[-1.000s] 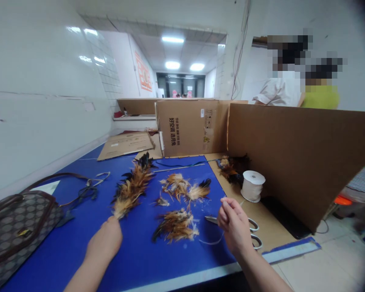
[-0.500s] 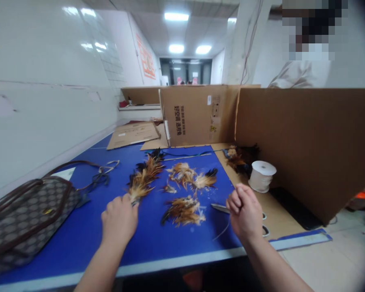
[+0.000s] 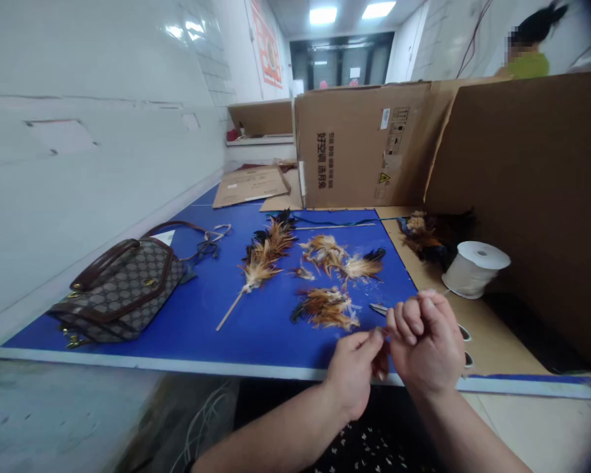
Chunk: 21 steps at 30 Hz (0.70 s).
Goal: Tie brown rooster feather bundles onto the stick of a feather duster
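My left hand (image 3: 352,371) and my right hand (image 3: 426,341) meet at the front edge of the blue table (image 3: 217,328). The left fingers pinch a small dark reddish feather (image 3: 381,360) between the two hands. The right hand is closed in a loose fist, and a thin white thread runs to it from the spool (image 3: 473,268). A feather stick (image 3: 259,266) lies free on the table to the left. Loose feather tufts (image 3: 328,309) lie just beyond my hands, with more tufts (image 3: 342,257) farther back. Scissors (image 3: 378,307) are mostly hidden behind my right hand.
A patterned handbag (image 3: 123,289) sits at the table's left end. Cardboard walls (image 3: 522,177) and a cardboard box (image 3: 364,151) close off the right and back. Dark feathers (image 3: 431,233) lie against the wall. A person in green (image 3: 526,62) stands beyond it.
My left hand let go of the feather stick and came across to my right hand at the table's front edge. The stick now lies on the table. The view has tilted down and left.
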{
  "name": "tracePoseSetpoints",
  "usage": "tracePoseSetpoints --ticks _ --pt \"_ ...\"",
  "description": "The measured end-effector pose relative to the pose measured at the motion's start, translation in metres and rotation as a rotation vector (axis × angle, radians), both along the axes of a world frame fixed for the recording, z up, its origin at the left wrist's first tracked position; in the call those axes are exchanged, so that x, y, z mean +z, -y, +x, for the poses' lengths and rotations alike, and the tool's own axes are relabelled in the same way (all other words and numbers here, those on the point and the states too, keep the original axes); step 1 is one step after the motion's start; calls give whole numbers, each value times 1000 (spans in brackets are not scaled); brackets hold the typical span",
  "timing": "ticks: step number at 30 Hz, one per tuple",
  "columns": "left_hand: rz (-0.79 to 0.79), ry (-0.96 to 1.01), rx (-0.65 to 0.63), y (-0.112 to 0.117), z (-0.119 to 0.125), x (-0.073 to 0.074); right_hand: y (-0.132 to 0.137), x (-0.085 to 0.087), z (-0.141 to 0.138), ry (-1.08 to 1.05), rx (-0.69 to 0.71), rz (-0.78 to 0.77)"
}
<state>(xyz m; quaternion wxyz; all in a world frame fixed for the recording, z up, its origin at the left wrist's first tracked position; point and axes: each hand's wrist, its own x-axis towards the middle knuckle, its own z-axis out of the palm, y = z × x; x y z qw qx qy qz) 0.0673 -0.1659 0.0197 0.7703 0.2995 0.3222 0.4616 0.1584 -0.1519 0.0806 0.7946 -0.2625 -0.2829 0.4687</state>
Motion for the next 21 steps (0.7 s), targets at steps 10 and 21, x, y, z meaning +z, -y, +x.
tracePoseSetpoints --ticks 10,21 --pt "73 193 179 -10 -14 14 31 -48 1 -11 148 -197" --pt "65 65 213 -5 -34 8 44 -70 34 572 289 -328"
